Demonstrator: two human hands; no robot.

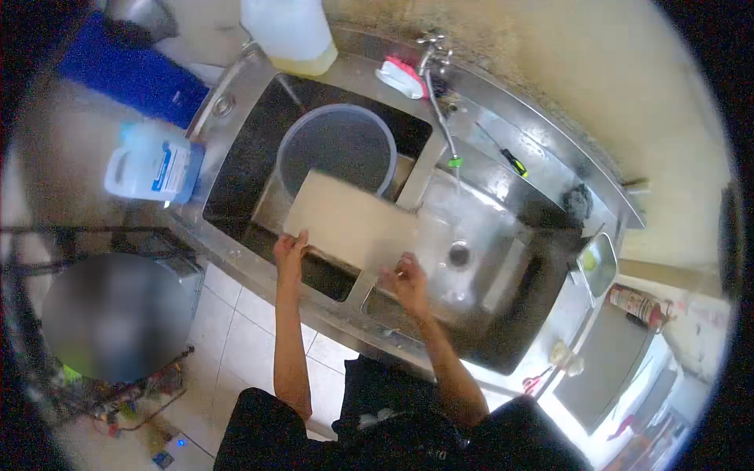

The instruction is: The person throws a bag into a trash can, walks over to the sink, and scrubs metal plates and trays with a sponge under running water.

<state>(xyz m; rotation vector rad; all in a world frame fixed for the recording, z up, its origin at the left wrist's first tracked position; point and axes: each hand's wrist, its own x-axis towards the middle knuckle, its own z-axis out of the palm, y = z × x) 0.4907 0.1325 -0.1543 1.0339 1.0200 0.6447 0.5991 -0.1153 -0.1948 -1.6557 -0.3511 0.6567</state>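
A beige, flat rectangular board [349, 221] is tilted over the middle of a two-basin steel sink. My left hand [290, 246] grips its lower left corner, thumb on top. Close to the lower right edge of the board is my right hand [406, 281], its fingers curled together; what they hold, if anything, is too blurred to make out. Behind the board, a round grey bucket [294, 141] stands in the left basin, partly covered by it. From the faucet [440, 118], a thin stream seems to fall into the right basin [479, 271], which has a round drain.
A red-and-white brush [402, 77] and a screwdriver [514, 161] lie on the back ledge. A large jug [290, 35] and a blue-liquid jug [157, 169] stand around the left basin. On the right are a metal tray [597, 267], a scouring pad [578, 202] and red-handled scissors [536, 382].
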